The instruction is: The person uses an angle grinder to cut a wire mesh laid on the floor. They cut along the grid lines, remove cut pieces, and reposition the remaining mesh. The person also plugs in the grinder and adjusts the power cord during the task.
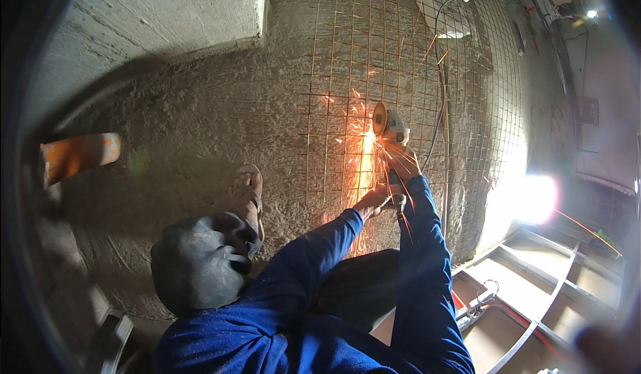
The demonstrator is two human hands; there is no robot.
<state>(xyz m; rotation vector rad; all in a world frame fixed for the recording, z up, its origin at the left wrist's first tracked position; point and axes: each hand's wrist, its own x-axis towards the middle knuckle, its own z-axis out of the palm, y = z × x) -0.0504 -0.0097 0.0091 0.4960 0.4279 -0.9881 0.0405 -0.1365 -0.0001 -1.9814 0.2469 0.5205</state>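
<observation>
An angle grinder (396, 131) is held over a wire mesh (334, 74) that lies on rough grey ground. Its round disc (380, 118) is at the mesh, and a bright stream of orange sparks pours from it toward me. My right hand (405, 161) is wrapped round the tool's body just behind its head, partly covered by sparks. Closer to me, my left hand (375, 202) is closed on the rear part of the grinder. Glare and sparks hide the exact spot where disc and wire meet. Both forearms are in blue sleeves.
A dark cord (441, 94) runs over the mesh toward a pale sheet (441, 10). My sandalled foot (247, 190) rests left of the mesh. An orange piece (80, 155) lies far left. A bright lamp (536, 199) and a pale metal frame (557, 287) are at right.
</observation>
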